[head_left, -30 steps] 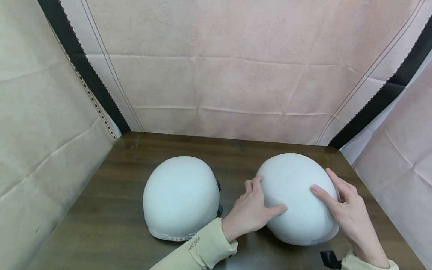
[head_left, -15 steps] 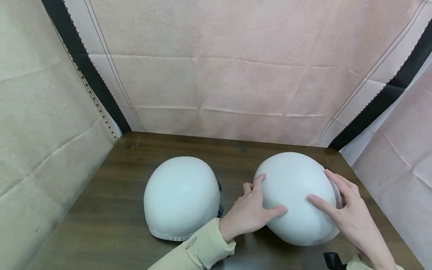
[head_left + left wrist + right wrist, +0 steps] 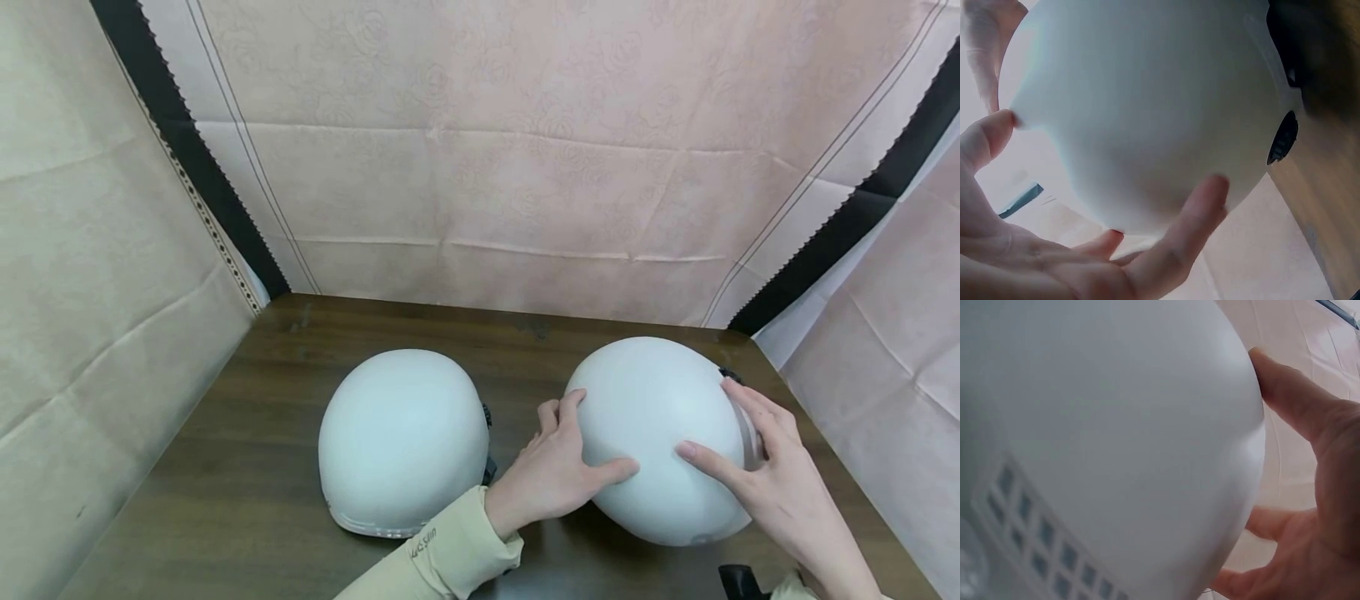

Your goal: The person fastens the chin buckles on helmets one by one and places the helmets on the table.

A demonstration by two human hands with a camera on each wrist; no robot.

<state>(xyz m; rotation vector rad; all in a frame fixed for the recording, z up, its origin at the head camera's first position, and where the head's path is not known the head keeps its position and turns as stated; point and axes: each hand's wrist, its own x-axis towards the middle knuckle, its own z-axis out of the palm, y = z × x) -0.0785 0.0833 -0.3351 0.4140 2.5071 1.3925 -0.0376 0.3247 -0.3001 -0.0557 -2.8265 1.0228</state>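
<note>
Two smooth white helmets appear in the head view. My left hand (image 3: 551,467) holds the left side of the right-hand helmet (image 3: 652,417), thumb on its front and fingers bent along its side. My right hand (image 3: 780,467) holds the opposite side, with its thumb on the dome and its fingers at the right edge. This helmet looks tilted; a grey band and a black fitting (image 3: 729,375) show at that edge. The right wrist view has a small grid pattern (image 3: 1047,531) on the shell. The second helmet (image 3: 403,442) sits on the table, untouched, left of my left forearm.
The brown wooden table (image 3: 247,467) has pale fabric walls (image 3: 487,167) behind it and at both sides, with black strips at the corners. A black strap-like piece (image 3: 741,581) shows by my right wrist.
The held helmet has turned slightly, so its grey band and black fitting show more on the right. My right thumb has slid a little left and down; my left hand stays nearly still.
</note>
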